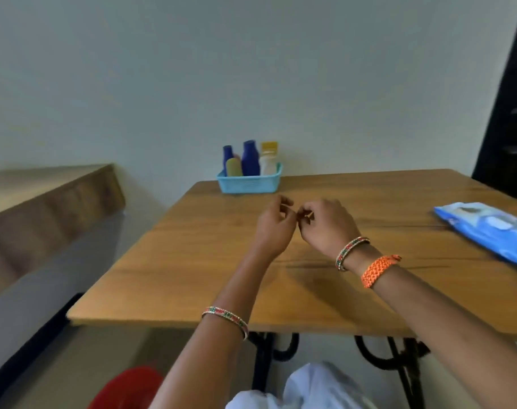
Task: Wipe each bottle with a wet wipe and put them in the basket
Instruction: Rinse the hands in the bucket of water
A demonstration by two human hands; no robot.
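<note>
Bottles (250, 158) stand in the basket (249, 183) at the worktop's (192, 261) far edge, upper centre. Nearer, left hand (273, 228) and right hand (325, 225) meet with fingers curled; I cannot tell whether they hold anything. A careless reach could topple the bottles.

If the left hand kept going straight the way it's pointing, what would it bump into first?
Probably the blue basket holding the bottles. The left hand points up the table toward it, with bare wood between, though depth is hard to judge.
</note>
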